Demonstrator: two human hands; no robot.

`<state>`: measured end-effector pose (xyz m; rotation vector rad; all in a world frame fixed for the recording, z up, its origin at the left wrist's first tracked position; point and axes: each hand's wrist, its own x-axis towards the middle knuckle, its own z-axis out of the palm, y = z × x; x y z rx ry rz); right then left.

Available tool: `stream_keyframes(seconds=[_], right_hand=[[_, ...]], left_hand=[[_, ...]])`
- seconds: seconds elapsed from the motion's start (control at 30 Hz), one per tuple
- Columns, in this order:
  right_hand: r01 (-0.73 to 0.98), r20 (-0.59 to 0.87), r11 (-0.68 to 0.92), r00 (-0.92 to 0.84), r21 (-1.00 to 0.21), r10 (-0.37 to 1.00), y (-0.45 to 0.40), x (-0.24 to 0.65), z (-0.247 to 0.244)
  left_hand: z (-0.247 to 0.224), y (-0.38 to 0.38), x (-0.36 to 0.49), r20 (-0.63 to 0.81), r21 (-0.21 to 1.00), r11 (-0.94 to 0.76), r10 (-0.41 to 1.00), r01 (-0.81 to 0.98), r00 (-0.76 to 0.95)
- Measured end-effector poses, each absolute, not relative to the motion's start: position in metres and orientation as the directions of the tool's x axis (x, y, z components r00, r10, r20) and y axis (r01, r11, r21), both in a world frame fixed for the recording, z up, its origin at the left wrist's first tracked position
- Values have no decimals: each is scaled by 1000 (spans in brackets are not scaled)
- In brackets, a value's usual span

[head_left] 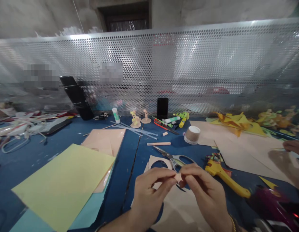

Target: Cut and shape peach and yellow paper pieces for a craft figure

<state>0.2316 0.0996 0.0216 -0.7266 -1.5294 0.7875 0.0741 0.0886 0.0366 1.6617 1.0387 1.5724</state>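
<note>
A small pale pink piece of paper [178, 177] is pinched between the fingertips of both hands. My left hand [149, 193] grips its left side with thumb and forefinger, and my right hand [206, 190] has its right side. Parts of the piece are hidden by the fingers. Beneath the hands lies a pink sheet with a round hole cut in it [153, 160], partly covered. Just beyond the hands rest metal scissors [172, 157], their blades pointing up and left. A pink paper roll [159, 143] lies farther back.
Yellow and blue sheets [64, 183] are stacked at left. A yellow-handled tool [228, 180] and a purple tool [272, 206] lie at right. Behind stand paper figures [135, 120], a tape roll [192, 134], glue sticks [116, 115] and a perforated metal panel [139, 71]. Another person's hand [294, 147] is at far right.
</note>
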Motion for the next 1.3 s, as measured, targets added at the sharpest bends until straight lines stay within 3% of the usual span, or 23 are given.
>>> stream_keyframes(seconds=[0.27, 0.63, 0.97, 1.1, 1.2, 1.3], right_hand=[[-115, 534, 522, -179, -845, 826, 104, 234, 20], [-201, 485, 448, -210, -871, 849, 106, 235, 13], [-247, 452, 397, -235, -884, 861, 106, 234, 8], [-191, 486, 453, -199, -871, 851, 106, 235, 12], [-62, 550, 548, -168, -834, 818, 108, 236, 16], [49, 570, 585, -171, -810, 804, 112, 238, 18]], left_hand=[[37, 90, 72, 481, 874, -481, 876, 62, 9], [39, 91, 70, 619, 759, -618, 783, 204, 70], [38, 87, 69, 534, 817, -543, 840, 195, 103], [36, 88, 71, 447, 888, -454, 890, 77, 91], [34, 90, 75, 269, 954, -250, 957, -163, 111], [31, 91, 79, 96, 963, -69, 991, -259, 94]])
